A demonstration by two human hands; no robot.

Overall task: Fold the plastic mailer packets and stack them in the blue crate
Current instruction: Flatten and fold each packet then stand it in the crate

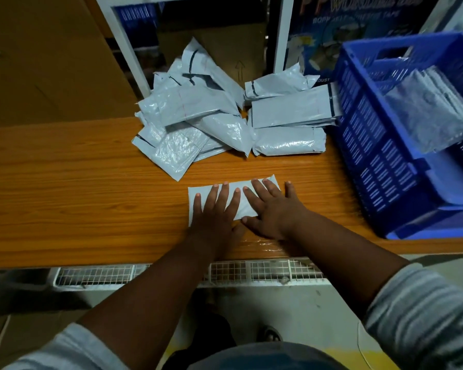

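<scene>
Two flat hands, left hand (214,209) and right hand (271,209), press mailer (235,206) | blue crate (372,145): clear packets (425,108)

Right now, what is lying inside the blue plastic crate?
Inside the blue plastic crate lies a stack of pale grey plastic mailer packets. How many there are is hidden, since the top packet covers the rest.

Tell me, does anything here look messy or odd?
Mainly the loose heap of grey plastic mailer packets on the wooden table: crumpled and lying at all angles. The blue plastic crate also sits tilted, not flat.
</scene>
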